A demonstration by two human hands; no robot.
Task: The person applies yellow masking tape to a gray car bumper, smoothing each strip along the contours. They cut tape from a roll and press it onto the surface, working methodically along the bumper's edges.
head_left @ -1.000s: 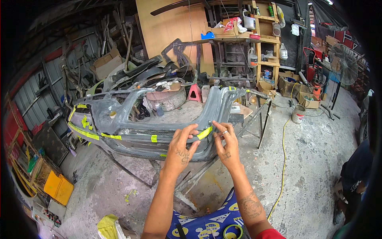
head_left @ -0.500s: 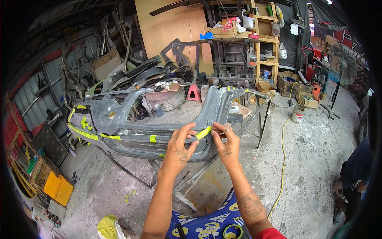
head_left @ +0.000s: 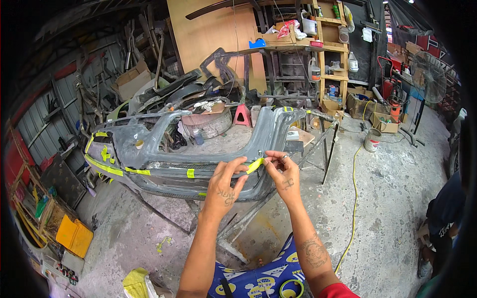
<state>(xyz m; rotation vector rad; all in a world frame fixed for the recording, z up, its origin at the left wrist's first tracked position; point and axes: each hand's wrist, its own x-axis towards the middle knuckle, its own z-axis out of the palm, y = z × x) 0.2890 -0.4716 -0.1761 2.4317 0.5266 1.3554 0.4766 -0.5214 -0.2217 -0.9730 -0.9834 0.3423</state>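
A short strip of yellow-green masking tape point(head_left: 255, 165) stretches between my hands, over the near right corner of a grey, sanded car bumper point(head_left: 258, 136). My left hand point(head_left: 223, 186) has its thumb and fingers closed at the strip's left end. The other end is pinched by the fingertips of my right hand point(head_left: 284, 180), which wears a ring. Whether the strip touches the bumper there, I cannot tell. Several more tape pieces point(head_left: 191, 173) stick along the bumper's edge. A roll of the same tape point(head_left: 291, 288) rests by my lap.
Metal stand legs point(head_left: 325, 159) carry the bumper. Old car parts point(head_left: 174, 89) pile up behind it. A yellow cord point(head_left: 353, 198) crosses the floor on the right, near a paint can point(head_left: 371, 141). Another person point(head_left: 442, 213) is at the right edge.
My right hand has shifted very slightly with the tape's right end, and the strip now looks a little twisted or raised. My left hand stays nearly in place.
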